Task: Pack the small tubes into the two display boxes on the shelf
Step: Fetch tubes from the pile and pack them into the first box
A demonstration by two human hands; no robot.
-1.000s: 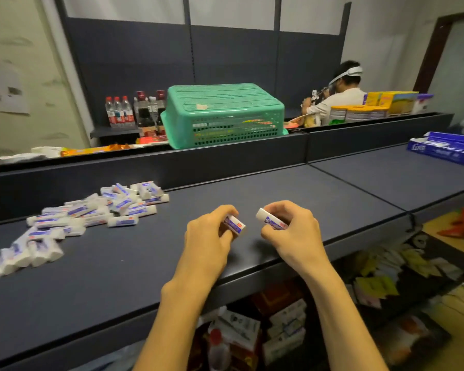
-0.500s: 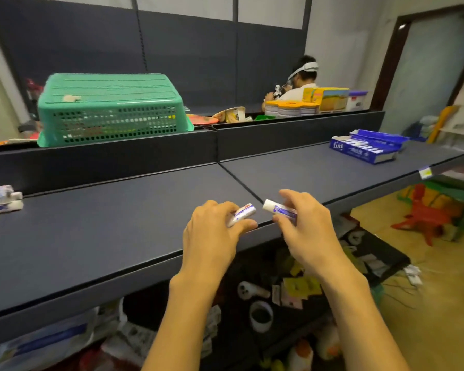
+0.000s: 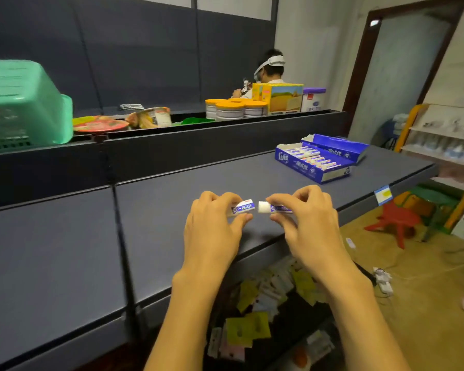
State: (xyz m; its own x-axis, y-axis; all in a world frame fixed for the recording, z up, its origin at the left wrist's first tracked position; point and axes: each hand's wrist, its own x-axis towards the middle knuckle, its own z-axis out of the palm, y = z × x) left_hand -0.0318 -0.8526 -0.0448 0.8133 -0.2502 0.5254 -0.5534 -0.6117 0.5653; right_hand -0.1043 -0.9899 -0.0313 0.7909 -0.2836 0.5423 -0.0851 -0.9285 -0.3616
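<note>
Head view shows the left hand (image 3: 212,231) and right hand (image 3: 309,226) each with its grip pinching one small tube (image 3: 243,208), (image 3: 275,208) above the shelf's (image 3: 172,199) front edge, so the carrying step is in hand, and next they must reach the display boxes (image 3: 315,167) near the right end.

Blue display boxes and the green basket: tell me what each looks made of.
Blue display boxes: likely printed cardboard, slightly glossy; a torn white flap edge shows at the opened top. Green basket: moulded plastic by its look, smooth and faintly shiny, with a perforated grid along its lower wall.

white-and-blue tube (image 3: 243,208) pinched between left fingers (image 3: 227,197), another tube (image 3: 275,208) between right fingers (image 3: 300,195), ends nearly meeting, two blue display boxes (image 3: 315,162) well beyond right fingertips, front one holding tubes
</note>
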